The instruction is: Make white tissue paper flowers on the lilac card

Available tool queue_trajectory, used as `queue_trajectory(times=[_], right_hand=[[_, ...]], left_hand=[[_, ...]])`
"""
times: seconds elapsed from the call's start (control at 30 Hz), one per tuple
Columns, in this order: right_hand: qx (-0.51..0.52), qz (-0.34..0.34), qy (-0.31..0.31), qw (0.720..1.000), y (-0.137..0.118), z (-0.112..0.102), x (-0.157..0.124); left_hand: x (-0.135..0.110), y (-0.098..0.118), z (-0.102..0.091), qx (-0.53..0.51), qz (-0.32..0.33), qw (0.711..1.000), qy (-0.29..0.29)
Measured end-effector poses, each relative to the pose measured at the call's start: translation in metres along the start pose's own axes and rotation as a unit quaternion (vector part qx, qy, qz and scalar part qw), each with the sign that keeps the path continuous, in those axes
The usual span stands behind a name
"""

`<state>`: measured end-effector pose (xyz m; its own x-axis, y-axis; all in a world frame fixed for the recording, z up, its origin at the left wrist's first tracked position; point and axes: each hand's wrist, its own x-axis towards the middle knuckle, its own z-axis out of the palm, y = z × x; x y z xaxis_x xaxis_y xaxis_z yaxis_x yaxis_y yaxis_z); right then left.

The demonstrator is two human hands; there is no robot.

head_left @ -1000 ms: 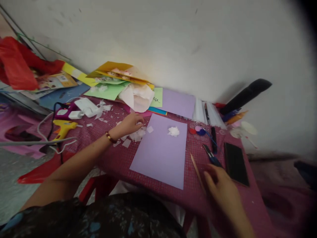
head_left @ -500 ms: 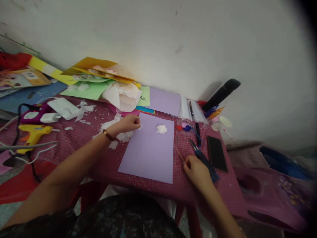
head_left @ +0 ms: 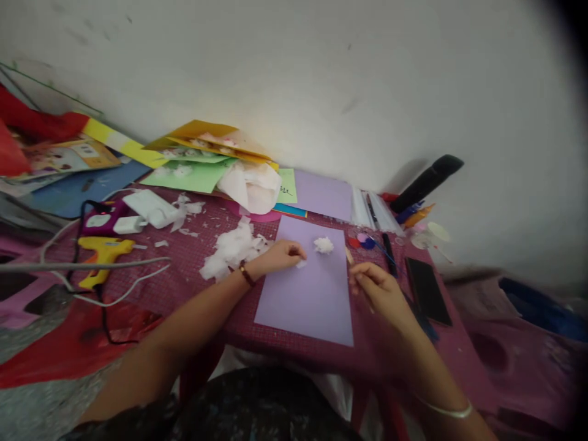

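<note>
A lilac paper sheet (head_left: 307, 294) lies on the red checked table (head_left: 193, 269). On its far end sits a small white tissue flower (head_left: 323, 245). My left hand (head_left: 281, 254) rests at the sheet's left edge, fingers pinched on a small white tissue piece (head_left: 301, 264). My right hand (head_left: 379, 288) hovers at the sheet's right edge, closed on a thin wooden stick (head_left: 349, 255) whose tip points up toward the flower. A heap of white tissue scraps (head_left: 229, 248) lies just left of my left hand.
A yellow glue gun (head_left: 103, 251) with cables lies at the left. Coloured paper sheets (head_left: 202, 159) pile against the wall. Right of the lilac sheet are a black phone (head_left: 425, 282), a black pen (head_left: 390, 251), small pompoms (head_left: 362, 241) and glue sticks (head_left: 367, 208).
My left hand came from the scrap heap onto the lilac sheet with a tissue piece. My right hand picked up the wooden stick and lifted it toward the sheet.
</note>
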<state>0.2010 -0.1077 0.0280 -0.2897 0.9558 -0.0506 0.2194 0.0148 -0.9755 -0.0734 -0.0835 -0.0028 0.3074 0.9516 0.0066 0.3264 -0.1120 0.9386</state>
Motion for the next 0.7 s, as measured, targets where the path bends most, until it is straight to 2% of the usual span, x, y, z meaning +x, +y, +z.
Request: queue_trajectory(times=[0.07,0.13,0.23,0.33,0.47,0.57,0.67,0.7], right_hand=[[0.036,-0.009,-0.006,0.999,-0.006,0.015,0.016],[0.072,-0.03,-0.013,0.997,-0.008,0.027,0.031],[0.075,-0.037,-0.046,0.995,-0.001,0.038,0.047],[0.047,-0.028,-0.078,0.995,0.011,0.046,0.055],[-0.029,-0.017,-0.137,0.99,0.025,0.058,0.055],[-0.091,-0.017,-0.164,0.982,0.031,0.066,0.051],[-0.125,-0.028,-0.168,0.977,0.036,0.069,0.048],[-0.133,-0.036,-0.171,0.976,0.037,0.069,0.048]], left_hand=[[-0.006,0.006,0.0,0.005,0.012,1.0,0.014],[-0.014,0.01,-0.013,0.018,0.025,0.998,0.048],[-0.033,0.01,-0.048,0.058,0.032,0.991,0.12],[-0.052,0.004,-0.081,0.177,0.009,0.972,0.154],[-0.079,-0.006,-0.105,0.351,0.028,0.914,0.2],[-0.112,-0.012,-0.132,0.381,0.022,0.87,0.312],[-0.167,-0.017,-0.173,0.404,-0.087,0.797,0.441],[-0.188,-0.018,-0.185,0.411,-0.139,0.776,0.458]])
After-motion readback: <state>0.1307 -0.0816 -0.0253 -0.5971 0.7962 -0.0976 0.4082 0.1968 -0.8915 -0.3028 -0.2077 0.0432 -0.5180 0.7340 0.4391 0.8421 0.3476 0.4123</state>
